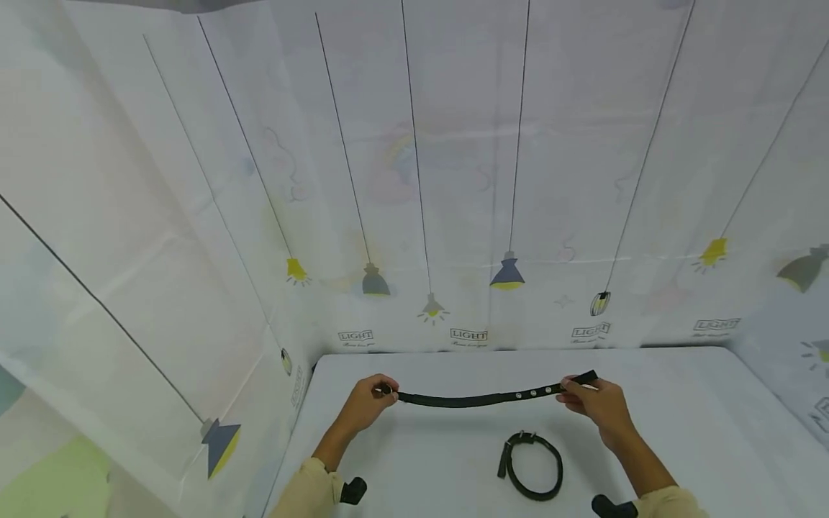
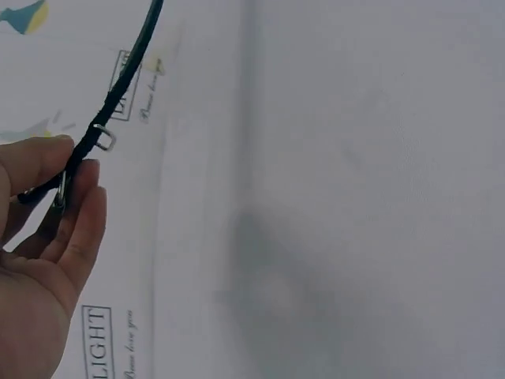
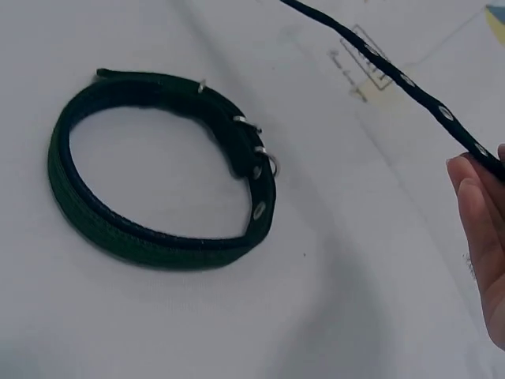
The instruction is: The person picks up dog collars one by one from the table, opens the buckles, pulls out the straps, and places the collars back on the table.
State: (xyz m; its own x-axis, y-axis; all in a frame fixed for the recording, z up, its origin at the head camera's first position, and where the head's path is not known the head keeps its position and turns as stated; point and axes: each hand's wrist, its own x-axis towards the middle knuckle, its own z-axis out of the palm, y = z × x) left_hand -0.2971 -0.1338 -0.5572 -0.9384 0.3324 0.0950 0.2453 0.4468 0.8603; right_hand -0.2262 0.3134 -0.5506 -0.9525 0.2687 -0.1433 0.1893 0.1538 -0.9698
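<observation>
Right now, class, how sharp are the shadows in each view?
Head view: faint, soft-edged shadows on the white table near the left hand and right hand; left wrist view: a broad, blurry grey shadow, lower centre; right wrist view: a diffuse shadow, lower right of the looped collar.

1. You have two hands in view: left hand (image 1: 365,404) and right hand (image 1: 599,406).
2. You have two straps: the held strap (image 1: 456,401) and the looped strap (image 3: 150,254).
3. On the held strap, you see three eyelets (image 1: 533,393) from the head camera.
4. On the looped strap, your right wrist camera shows two eyelets.
5. You wear two sleeves (image 1: 307,491).
6. Before you: one table (image 1: 440,467), four "LIGHT" labels (image 1: 469,335) above its far edge.
</observation>
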